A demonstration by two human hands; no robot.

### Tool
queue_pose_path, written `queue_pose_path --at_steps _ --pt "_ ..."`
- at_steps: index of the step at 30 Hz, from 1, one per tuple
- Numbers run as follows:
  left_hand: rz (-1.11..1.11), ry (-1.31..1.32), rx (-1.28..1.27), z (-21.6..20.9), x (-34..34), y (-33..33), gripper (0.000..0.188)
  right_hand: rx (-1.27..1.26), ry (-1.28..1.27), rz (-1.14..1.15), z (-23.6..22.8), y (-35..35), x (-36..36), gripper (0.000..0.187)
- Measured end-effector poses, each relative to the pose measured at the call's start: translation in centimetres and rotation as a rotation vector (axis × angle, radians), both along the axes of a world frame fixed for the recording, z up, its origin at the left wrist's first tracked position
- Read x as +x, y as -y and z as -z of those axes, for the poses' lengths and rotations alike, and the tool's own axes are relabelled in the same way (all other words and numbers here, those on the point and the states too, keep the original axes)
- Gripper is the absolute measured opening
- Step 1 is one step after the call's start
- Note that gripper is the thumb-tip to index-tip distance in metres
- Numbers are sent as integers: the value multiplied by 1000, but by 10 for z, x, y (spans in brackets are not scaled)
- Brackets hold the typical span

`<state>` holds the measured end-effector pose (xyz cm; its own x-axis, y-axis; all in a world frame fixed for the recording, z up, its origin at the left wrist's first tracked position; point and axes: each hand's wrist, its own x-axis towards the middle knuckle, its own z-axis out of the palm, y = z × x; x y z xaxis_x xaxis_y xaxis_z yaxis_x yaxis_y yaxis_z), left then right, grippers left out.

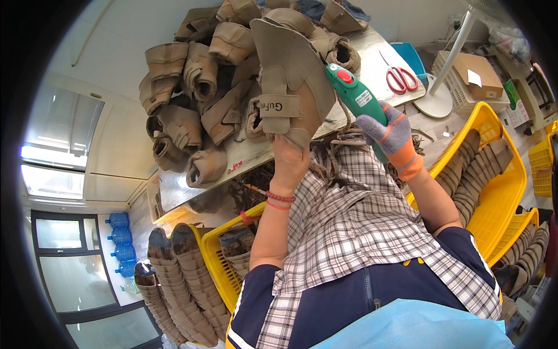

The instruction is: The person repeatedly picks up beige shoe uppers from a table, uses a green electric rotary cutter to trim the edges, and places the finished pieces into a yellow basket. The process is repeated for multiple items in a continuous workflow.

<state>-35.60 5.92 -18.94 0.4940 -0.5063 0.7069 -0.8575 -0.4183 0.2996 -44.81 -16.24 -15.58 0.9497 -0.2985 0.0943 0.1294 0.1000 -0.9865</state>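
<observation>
Grey-and-orange gloved right hand [390,138]: closed around the handle of a green power tool, the wrist cuff bright orange.
Green power tool [356,96]: slanted up and to the left, red button on top; its head lies right at the edge of the tan upper, though whether the two touch cannot be told.
Bare left hand [290,158]: gripping the bottom end of the tan upper from below, a red beaded bracelet [280,197] on the wrist.
Tan upper [299,75]: held upright above the near edge of the table, between the hands' reach, broad end up, a strap [281,106] across its lower part.
Checked apron [354,212]: over the person's lap, tan cords [331,163] gathered at its far end.
Pale table [372,51]: beyond the hands, bearing red-handled scissors [401,80] to the right and a heap of curled tan pieces [232,43] to the left.
Yellow crate on the right [497,203]: nested tan pieces [474,174] inside.
Yellow crate on the left [214,262]: near the left forearm, with long nested stacks [192,273] beside it.
Blue water bottles [122,253]: stacked far left, beside a window.
</observation>
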Motion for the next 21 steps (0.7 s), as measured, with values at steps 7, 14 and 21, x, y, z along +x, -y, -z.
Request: queue_pose_path --at_steps 7,14,21 --pt "-138 32 122 6 -16 -20 53 6 1 88 -12 18 7 35" --pt "-364 -99 86 -64 -5 -67 12 -433 -228 223 54 49 19 55" --pt "-534 -31 691 0 78 -35 21 -1300 -303 160 73 14 81 58"
